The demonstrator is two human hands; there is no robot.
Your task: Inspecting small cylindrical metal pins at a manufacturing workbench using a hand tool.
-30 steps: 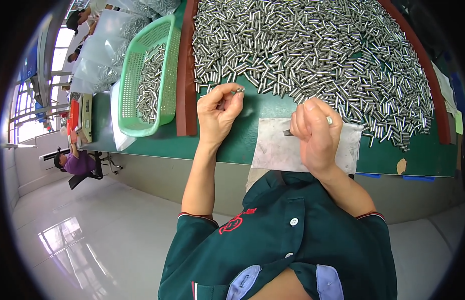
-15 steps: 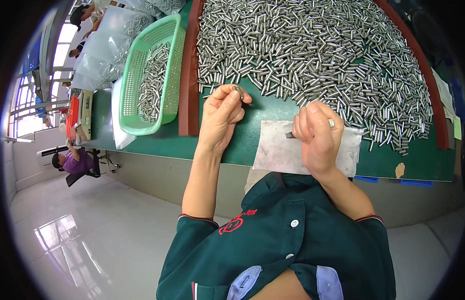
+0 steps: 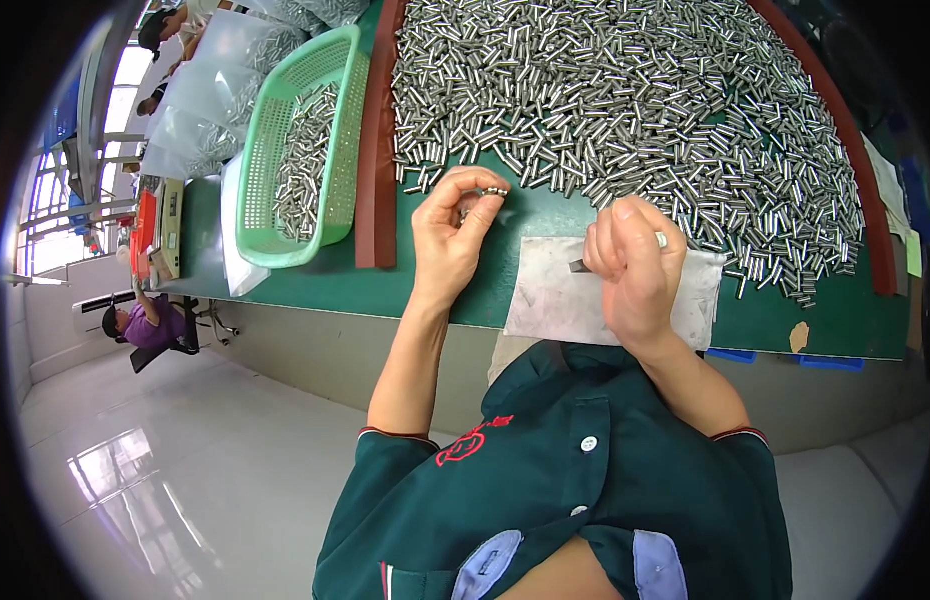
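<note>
My left hand (image 3: 447, 238) pinches a small shiny metal pin (image 3: 495, 191) between thumb and forefinger, just above the green tabletop. Part of another bit of metal seems to show inside its curled fingers. Over a smudged white cloth (image 3: 545, 305), my right hand (image 3: 640, 270) is closed in a fist around a thin dark tool with a flat tip (image 3: 578, 267); the rest of that tool is hidden in the palm. Beyond both hands spreads a thick layer of loose cylindrical metal pins (image 3: 605, 110), its near edge close to my left fingertips.
Red-brown rails (image 3: 376, 190) border the pins on both sides. Left of them stands a light green basket (image 3: 255, 215) partly filled with pins. Clear plastic bags (image 3: 210, 90) of parts lie farther left, near a scale (image 3: 169, 225). A person in purple (image 3: 155, 325) sits at far left.
My left hand has turned, and the pin between its fingertips now lies nearly level instead of steeply tilted. The right hand stays where it was.
</note>
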